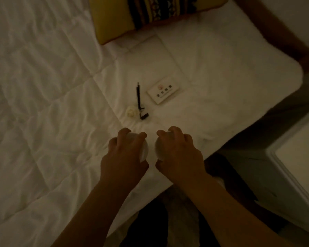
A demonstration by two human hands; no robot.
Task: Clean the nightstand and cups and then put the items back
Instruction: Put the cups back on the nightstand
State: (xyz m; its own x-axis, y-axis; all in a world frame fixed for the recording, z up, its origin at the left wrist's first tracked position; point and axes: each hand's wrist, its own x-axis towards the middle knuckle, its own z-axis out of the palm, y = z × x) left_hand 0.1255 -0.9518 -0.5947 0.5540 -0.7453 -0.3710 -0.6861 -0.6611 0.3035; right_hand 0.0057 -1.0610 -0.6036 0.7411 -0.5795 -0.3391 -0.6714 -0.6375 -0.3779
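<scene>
Two white cups stand side by side on the white bed near its front edge. My left hand (125,152) grips the left cup (144,148) from above. Over the right cup (158,147) my right hand (180,150) is closed in the same way. Both cups are mostly hidden under my fingers. The white nightstand (292,157) shows at the right edge of the view, beside the bed.
On the bed beyond the cups lie a small white round object (131,112), a black pen-like item (140,102) and a white card with print (163,94). A yellow patterned pillow (141,16) sits at the top. The bed corner (292,72) is to the right.
</scene>
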